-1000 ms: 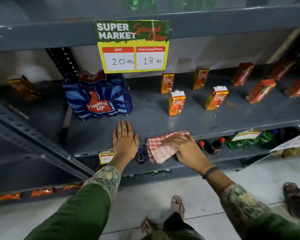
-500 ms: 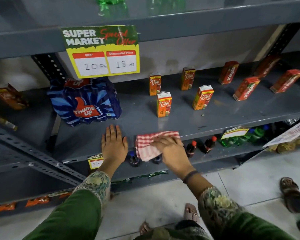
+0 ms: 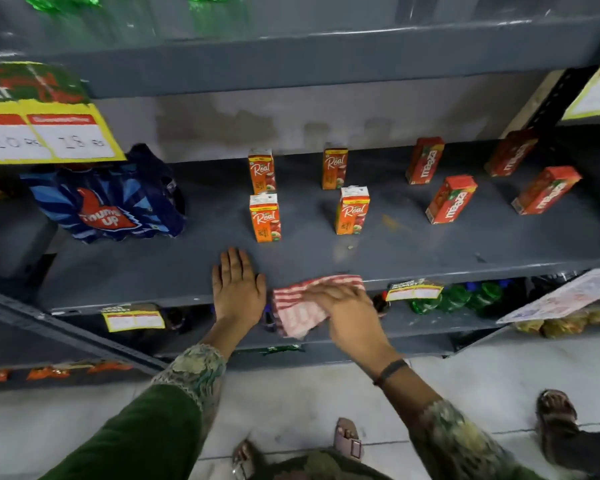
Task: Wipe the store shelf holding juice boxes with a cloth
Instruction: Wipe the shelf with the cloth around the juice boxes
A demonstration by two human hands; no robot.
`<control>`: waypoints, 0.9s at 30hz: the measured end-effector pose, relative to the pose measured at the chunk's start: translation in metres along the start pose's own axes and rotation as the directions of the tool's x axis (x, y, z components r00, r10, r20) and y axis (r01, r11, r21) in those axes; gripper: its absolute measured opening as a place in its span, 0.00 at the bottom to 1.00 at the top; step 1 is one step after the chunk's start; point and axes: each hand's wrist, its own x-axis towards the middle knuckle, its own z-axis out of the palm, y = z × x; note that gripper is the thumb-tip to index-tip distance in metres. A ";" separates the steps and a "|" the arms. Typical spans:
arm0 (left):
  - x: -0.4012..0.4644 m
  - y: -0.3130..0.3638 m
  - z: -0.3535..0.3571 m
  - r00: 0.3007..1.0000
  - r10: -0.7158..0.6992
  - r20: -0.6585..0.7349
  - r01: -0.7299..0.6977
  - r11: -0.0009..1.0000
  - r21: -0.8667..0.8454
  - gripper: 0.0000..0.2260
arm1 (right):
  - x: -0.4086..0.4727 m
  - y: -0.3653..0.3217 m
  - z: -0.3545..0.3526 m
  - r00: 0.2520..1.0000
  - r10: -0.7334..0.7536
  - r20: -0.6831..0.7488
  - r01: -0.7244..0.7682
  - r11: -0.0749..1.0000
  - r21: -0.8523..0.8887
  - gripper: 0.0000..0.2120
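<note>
**shelfwatcher:** so what's going on with the hands here?

**aisle_nine:** the left hand [image 3: 238,289] is spread wide and flat, palm down, on the near edge of the grey shelf [image 3: 413,244]. It's holding nothing. The right hand [image 3: 347,315] is just beside it to the right, pressed on a red and white checked cloth [image 3: 300,304]. The fingers look loosely curled over the cloth, but it's blurry, so I can't tell how tight the grip is.

**shelfwatcher:** and where's the cloth exactly?

**aisle_nine:** right at the near lip of the shelf. Its top part lies on the shelf and the rest hangs over the front edge.

**shelfwatcher:** juice boxes?

**aisle_nine:** four orange juice boxes [image 3: 264,218] stand upright in the middle of the shelf, two nearer and two farther back, all apart from each other and from the hands. Four red juice boxes [image 3: 451,199] sit further right, looking tilted in this wide view. On the far left there's a blue wrapped pack of soda [image 3: 108,199], under a yellow price sign [image 3: 45,133] hanging from the shelf above. Green bottles [image 3: 458,297] show on the shelf below, right of the cloth.
</note>
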 end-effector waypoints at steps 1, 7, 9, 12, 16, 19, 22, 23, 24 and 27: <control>0.000 0.008 0.001 1.000 -0.019 -0.008 0.019 1.000 -0.009 0.28 | -0.005 0.016 -0.011 0.995 0.053 -0.085 -0.051 0.998 0.021 0.32; -0.002 0.017 0.003 0.996 -0.078 -0.035 0.076 0.996 -0.041 0.27 | 0.039 0.071 -0.051 0.933 0.284 -0.220 -0.296 0.955 -0.022 0.29; -0.001 0.015 0.003 0.998 -0.062 -0.020 0.062 0.998 -0.017 0.27 | 0.045 0.064 -0.040 0.972 0.222 -0.080 -0.231 0.965 -0.124 0.28; 0.001 0.013 0.001 0.998 -0.056 -0.006 0.056 0.998 -0.019 0.28 | 0.026 0.048 -0.019 0.998 0.044 0.047 -0.039 0.994 -0.102 0.29; 0.002 0.010 -0.001 0.998 -0.054 0.026 0.054 0.999 -0.003 0.28 | -0.005 0.060 -0.032 1.000 -0.009 0.029 0.011 0.998 -0.057 0.29; 0.002 0.012 -0.003 0.999 -0.045 0.027 0.045 0.999 0.006 0.28 | 0.002 0.084 -0.051 0.951 0.254 -0.176 -0.268 0.961 -0.062 0.31; 0.001 0.013 -0.003 0.999 -0.050 0.017 0.050 0.999 -0.006 0.27 | 0.020 0.076 -0.048 0.942 0.300 -0.149 -0.318 0.941 -0.114 0.30; 0.001 0.013 -0.002 0.999 -0.054 0.010 0.054 0.998 -0.014 0.27 | 0.023 0.067 -0.040 0.959 0.262 -0.107 -0.275 0.952 -0.134 0.30; 0.001 0.013 0.000 0.998 -0.055 -0.003 0.055 0.998 -0.020 0.27 | 0.022 0.056 -0.030 0.975 0.211 -0.064 -0.218 0.967 -0.132 0.30; 0.000 0.015 0.004 0.997 -0.061 -0.052 0.059 0.998 -0.028 0.27 | 0.003 0.030 -0.009 0.999 0.046 0.010 -0.045 0.995 -0.092 0.29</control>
